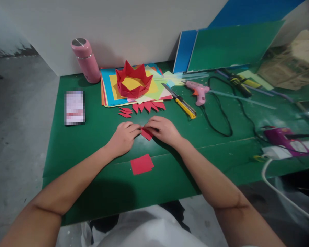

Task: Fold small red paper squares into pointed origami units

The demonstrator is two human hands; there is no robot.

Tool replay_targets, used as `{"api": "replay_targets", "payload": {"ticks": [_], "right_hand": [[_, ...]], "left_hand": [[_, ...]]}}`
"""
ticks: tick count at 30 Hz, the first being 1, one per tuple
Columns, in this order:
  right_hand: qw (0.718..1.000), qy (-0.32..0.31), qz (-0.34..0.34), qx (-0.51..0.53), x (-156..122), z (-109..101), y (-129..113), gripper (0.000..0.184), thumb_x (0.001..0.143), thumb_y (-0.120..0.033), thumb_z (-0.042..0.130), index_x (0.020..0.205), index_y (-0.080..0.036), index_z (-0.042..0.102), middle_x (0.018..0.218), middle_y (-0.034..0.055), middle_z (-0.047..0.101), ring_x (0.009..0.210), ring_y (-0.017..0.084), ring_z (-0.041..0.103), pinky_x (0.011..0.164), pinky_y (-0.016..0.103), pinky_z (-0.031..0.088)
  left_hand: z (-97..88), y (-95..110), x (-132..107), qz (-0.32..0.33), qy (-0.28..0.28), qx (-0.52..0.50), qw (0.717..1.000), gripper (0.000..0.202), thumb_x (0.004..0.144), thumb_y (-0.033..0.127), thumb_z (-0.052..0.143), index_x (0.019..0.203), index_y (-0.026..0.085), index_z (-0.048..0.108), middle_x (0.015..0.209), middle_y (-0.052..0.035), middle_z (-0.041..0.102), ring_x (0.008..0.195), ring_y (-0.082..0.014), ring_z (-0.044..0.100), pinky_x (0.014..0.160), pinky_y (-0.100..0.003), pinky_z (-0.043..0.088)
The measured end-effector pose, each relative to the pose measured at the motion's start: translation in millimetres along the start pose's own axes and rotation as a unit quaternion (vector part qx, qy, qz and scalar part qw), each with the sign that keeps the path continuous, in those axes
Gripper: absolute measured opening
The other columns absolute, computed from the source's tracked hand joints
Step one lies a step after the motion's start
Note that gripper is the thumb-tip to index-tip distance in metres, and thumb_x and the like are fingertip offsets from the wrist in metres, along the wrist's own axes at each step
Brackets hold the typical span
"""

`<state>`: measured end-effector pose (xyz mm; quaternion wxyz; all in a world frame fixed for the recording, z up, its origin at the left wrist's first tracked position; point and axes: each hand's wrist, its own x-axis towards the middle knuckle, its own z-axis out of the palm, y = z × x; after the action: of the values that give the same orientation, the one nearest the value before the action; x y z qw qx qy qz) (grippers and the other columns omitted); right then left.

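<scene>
Between my two hands, on the green tabletop, lies a small red piece of paper [147,134]. My left hand [125,136] pinches its left corner with the fingertips. From the other side, my right hand [162,129] has its fingers closed on the upper edge and partly covers it. Closer to me rests a short stack of red paper squares [141,164]. Beyond my hands are several folded red paper pieces [148,106] in a row, with a few flat ones [125,112] to their left. A red folded-paper ring with points [134,82] stands on coloured sheets [108,92].
A pink flask [87,61] stands at the back left, above a blurred-out card or phone [74,107]. Right of the sheets lie a yellow utility knife [184,105] and a pink glue gun [199,92] with a looping black cord. A purple power strip [280,139] sits far right.
</scene>
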<state>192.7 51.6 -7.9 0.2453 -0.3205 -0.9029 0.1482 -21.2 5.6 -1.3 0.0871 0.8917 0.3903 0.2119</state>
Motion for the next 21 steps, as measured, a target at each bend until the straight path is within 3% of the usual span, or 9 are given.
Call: {"api": "replay_targets", "payload": {"ticks": [21], "right_hand": [[0.999, -0.028, -0.014, -0.018, -0.1, -5.3, -1.9, 0.022, 0.092, -0.016, 0.050, 0.091, -0.017, 0.072, 0.084, 0.0078, 0.066, 0.081, 0.019, 0.059, 0.071, 0.030, 0.047]], "left_hand": [[-1.7, 5.0, -0.3, -0.024, -0.032, 0.017, 0.999, 0.039, 0.085, 0.006, 0.039, 0.112, 0.018, 0.064, 0.120, -0.0077, 0.065, 0.099, -0.0234, 0.053, 0.087, -0.041, 0.040]]}}
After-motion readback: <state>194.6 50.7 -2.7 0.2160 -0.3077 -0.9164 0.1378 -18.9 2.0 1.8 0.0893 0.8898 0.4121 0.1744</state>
